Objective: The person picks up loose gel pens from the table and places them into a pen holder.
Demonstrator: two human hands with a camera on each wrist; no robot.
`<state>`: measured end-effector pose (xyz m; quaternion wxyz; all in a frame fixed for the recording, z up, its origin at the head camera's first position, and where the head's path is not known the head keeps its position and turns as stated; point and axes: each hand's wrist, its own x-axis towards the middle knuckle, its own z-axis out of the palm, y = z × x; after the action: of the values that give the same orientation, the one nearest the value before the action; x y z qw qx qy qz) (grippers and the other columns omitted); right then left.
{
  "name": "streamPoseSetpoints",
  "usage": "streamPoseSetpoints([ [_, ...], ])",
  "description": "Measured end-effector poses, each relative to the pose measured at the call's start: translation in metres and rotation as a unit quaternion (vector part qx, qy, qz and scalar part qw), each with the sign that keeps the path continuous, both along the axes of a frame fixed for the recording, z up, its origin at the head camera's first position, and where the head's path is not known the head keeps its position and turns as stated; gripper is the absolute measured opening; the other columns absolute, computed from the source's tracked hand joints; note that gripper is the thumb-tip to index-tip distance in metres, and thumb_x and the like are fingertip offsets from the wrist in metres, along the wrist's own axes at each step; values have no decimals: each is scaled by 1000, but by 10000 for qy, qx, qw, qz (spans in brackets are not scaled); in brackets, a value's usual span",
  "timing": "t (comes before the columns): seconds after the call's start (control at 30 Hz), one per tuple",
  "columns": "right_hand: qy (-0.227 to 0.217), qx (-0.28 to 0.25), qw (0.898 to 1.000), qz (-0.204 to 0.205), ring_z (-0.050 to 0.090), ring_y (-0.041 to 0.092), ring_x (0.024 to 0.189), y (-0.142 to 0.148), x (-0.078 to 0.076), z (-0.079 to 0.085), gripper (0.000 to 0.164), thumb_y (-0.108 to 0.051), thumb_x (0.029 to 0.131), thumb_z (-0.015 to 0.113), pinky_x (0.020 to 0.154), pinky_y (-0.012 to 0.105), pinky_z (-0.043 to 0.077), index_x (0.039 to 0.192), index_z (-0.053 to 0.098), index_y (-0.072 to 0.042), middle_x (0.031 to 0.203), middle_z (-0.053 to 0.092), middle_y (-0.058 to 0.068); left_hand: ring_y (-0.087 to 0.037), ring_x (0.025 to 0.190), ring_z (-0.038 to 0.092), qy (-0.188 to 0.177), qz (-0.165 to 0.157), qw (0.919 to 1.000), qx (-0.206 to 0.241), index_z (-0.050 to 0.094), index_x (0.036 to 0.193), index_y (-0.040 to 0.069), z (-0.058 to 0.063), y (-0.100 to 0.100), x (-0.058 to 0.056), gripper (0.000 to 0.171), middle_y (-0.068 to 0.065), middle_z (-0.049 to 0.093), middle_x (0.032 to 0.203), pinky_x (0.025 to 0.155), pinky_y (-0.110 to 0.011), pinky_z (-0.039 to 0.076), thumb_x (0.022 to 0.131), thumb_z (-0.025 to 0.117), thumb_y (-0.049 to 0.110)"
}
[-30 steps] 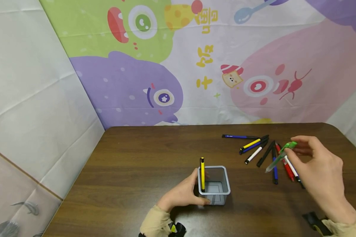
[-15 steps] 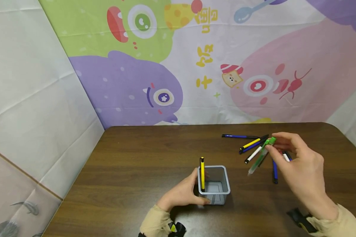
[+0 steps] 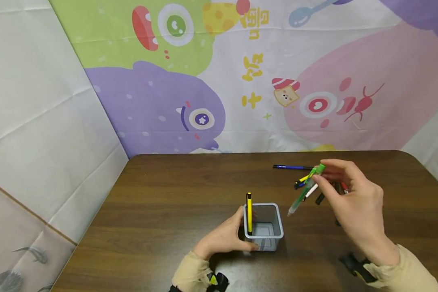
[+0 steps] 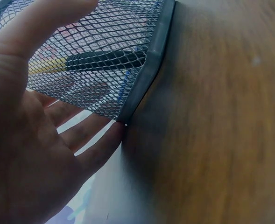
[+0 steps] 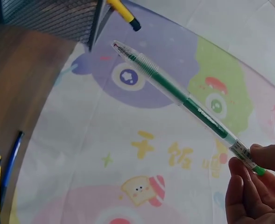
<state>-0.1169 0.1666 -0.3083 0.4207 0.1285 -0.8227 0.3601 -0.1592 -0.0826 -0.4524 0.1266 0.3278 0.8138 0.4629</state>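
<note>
We see the right hand (image 3: 354, 198) pinching a green pen (image 3: 302, 194) by its green end between thumb and fingers, the clear tip slanting down to the left. The pen hangs over the table (image 3: 160, 202), just right of the mesh holder (image 3: 268, 244) and apart from it. The left hand (image 3: 224, 235) grips that holder from its left side — thumb on the near wall. Inside, a yellow pen (image 3: 250, 215) stands nearly upright, rising past the rim. Behind the right hand we find a loose cluster, partly hidden — a blue pen (image 3: 292, 167) lies farthest left.
</note>
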Motion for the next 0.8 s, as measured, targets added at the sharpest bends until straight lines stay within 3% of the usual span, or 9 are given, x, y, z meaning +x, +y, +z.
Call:
streamPoseSetpoints([
  [0.2,-105,-51,9998,186,53,-11,73,-7,-5,-6,41,-1,66,76,47,15,30,105,64,-7,78,67,4,-10,102,51,25,-1,10000,11,37,126,14,0,0,-1,73,-6,52,115,91,-26,40,67,79,26],
  [0.43,-212,75,9985,490,56,-6,75,-16,-8,-13,40,-6,69,75,52,13,38,107,63,-9,89,63,-2,-11,101,52,14,-39,10000,61,36,126,14,0,0,0,73,-6,53,115,91,-26,40,68,78,25],
  [0.8,-372,272,9941,979,59,6,73,-36,-11,-35,36,-5,70,75,50,16,43,103,64,-14,88,62,-6,-10,101,52,-73,-2,10000,37,36,126,15,2,0,0,72,-6,53,113,90,-27,41,68,78,28],
])
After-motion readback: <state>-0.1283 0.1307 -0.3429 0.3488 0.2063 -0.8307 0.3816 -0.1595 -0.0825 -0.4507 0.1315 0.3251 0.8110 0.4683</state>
